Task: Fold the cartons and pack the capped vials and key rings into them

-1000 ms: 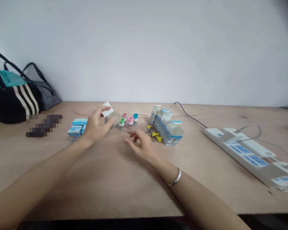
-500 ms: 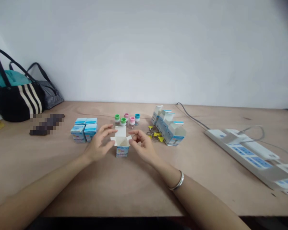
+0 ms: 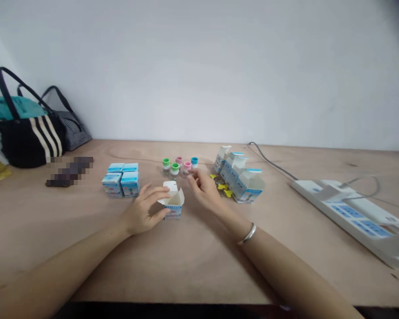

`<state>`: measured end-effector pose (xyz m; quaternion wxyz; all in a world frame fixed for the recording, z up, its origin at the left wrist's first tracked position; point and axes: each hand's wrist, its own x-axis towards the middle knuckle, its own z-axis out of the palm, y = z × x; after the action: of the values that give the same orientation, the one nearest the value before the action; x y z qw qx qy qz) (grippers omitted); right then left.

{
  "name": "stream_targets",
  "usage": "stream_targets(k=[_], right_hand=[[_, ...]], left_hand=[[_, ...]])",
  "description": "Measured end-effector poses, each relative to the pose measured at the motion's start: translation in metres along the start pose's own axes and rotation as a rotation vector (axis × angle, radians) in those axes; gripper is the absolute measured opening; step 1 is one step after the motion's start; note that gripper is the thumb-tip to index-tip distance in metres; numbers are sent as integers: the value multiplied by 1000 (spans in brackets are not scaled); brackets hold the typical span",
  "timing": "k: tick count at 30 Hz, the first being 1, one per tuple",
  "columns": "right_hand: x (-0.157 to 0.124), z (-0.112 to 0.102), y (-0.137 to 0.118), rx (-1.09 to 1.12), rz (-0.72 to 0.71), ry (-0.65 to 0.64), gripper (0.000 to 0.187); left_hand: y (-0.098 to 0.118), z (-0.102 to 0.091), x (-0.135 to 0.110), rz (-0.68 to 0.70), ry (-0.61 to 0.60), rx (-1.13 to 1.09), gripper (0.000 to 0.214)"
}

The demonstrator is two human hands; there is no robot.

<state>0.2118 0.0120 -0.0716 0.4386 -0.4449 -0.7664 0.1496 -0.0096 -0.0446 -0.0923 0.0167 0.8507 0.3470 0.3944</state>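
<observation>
My left hand [image 3: 142,212] was spread against the near side of the open blue-and-white carton [image 3: 173,207], which stood upright on the plywood tabletop [image 3: 199,270] with its long axis vertical and its flaps raised; the fingers touched it without any clear pinch. My right hand [image 3: 203,188] was the nearer to the pink-capped vial [image 3: 186,166], fingers drawn together just beside it, though I could not tell whether they held it. Stacked cartons [image 3: 121,182] stood left of them, and a striped tote bag [image 3: 29,141] sat by the white wall [image 3: 199,71]

The plywood tabletop [image 3: 86,261] toward the person leaves a path for the left hand [image 3: 141,212] and right hand [image 3: 204,188] — the open carton [image 3: 173,204] stands between them, while small capped bottles [image 3: 180,167] and carton stacks [image 3: 121,180] block the way forward.
</observation>
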Motion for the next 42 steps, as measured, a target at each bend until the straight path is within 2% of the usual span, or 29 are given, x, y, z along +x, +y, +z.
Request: stream_targets(k=[4, 9, 13, 16, 18, 20, 24, 27, 31, 37, 42], right_hand=[[25, 0, 17, -407, -49, -62, 50], [31, 12, 25, -558, -41, -10, 26], [27, 6, 17, -506, -100, 134, 12], [24, -7, -2, -306, -245, 292, 10], [19, -16, -20, -153, -342, 341, 9], [11, -22, -37, -55, -391, 304, 8], [-10, -21, -54, -4, -443, 114, 8], [-18, -18, -52, -4, -438, 37, 14], [-16, -20, -45, 7, -383, 38, 16], [-13, -23, -44, -39, -392, -7, 15], [-17, -13, -43, -123, -397, -136, 16]], left_hand=[[0, 2, 0, -49, 75, -97, 32], [-1, 3, 1, -71, 99, -160, 30], [-2, 4, 0, -102, 97, -180, 30], [-3, 5, 0, -96, 91, -193, 32], [-4, 5, 1, -94, 104, -195, 32], [-5, 5, 1, -99, 122, -189, 34], [-4, 5, -2, -144, 115, -182, 38], [-3, 5, -4, -171, 109, -174, 42], [-4, 6, -3, -141, 122, -185, 39], [-4, 7, -1, -67, 123, -185, 36], [-5, 7, -1, -57, 117, -166, 38]])
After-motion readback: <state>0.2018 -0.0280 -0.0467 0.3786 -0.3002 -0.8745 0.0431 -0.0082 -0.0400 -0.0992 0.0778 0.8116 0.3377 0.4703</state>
